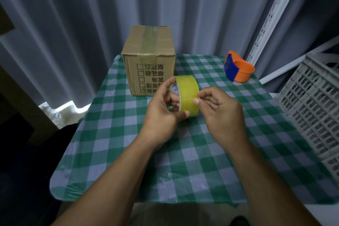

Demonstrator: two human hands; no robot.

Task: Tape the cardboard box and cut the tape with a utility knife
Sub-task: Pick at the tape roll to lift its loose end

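Above the middle of the checked tablecloth (pixel 183 152), a roll of yellow tape (pixel 189 95) is held on edge in the left hand (pixel 165 115), whose fingers are curled through the core with the thumb pressed against the lower rim. The right hand (pixel 220 113) is brought to the roll's outer face, thumb and forefinger pinched narrowly together on the surface, apparently at the loose end of the tape. The cardboard box (pixel 148 60) stands behind the hands at the far edge of the table, apart from them, with an older strip of tape already running over its top seam. An orange and blue tape dispenser (pixel 238 69) lies well to the right, beside a grey crate (pixel 308 97). No utility knife can be seen.

The step in hand is judged to be freeing the tape's end. It is best done by steadying the roll firmly, lifting one corner with a fingernail, and peeling squarely across the width so that the strip is not split lengthwise.
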